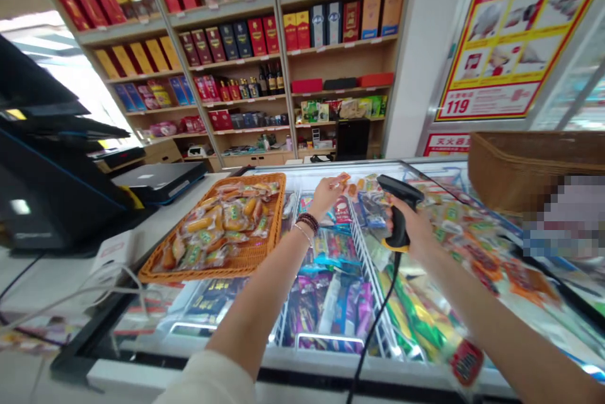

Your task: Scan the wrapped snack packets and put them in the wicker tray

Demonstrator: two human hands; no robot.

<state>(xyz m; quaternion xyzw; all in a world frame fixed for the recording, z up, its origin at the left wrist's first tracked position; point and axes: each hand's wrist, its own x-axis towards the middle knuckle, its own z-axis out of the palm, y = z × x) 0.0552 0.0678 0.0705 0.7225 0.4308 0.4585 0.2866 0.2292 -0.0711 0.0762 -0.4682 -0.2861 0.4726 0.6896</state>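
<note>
My right hand [412,222] is wrapped round the grip of a black and yellow barcode scanner [401,193], whose cable runs down toward me. Reaching out over the glass lid, my left hand [326,195] pinches a small orange snack packet [343,178] between its fingertips. The scanner head is to the right of that packet, apart from it. A few more small packets [361,184] lie between the two hands. On the left, a woven orange basket [278,218] holds many wrapped bread-like snacks [231,215].
Under the glass, a chest freezer [302,363] holds colourful packs in white wire baskets. More wrapped snacks [477,240] lie at the right, beside a brown basket [515,171]. A black checkout terminal [61,183] stands left. Shelves of boxes [250,63] line the back.
</note>
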